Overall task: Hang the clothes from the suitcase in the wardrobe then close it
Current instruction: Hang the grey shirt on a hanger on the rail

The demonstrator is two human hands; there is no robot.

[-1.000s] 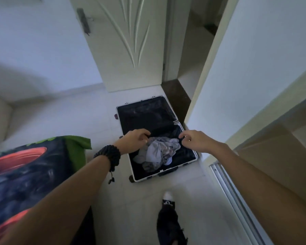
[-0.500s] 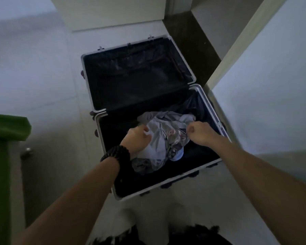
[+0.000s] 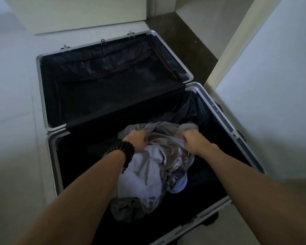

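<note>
Clothes [image 3: 145, 177] lie bundled in near half of open suitcase [image 3: 51, 156] on floor. Left hand [image 3: 137, 141] and right hand [image 3: 194, 142], fingers clenched, each grasp grey fabric bunched beneath the knuckles.

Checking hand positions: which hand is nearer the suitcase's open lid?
Left, slightly. The left hand grips the clothes a little closer to the lid; the right hand grips them further right, toward the suitcase side wall.
</note>
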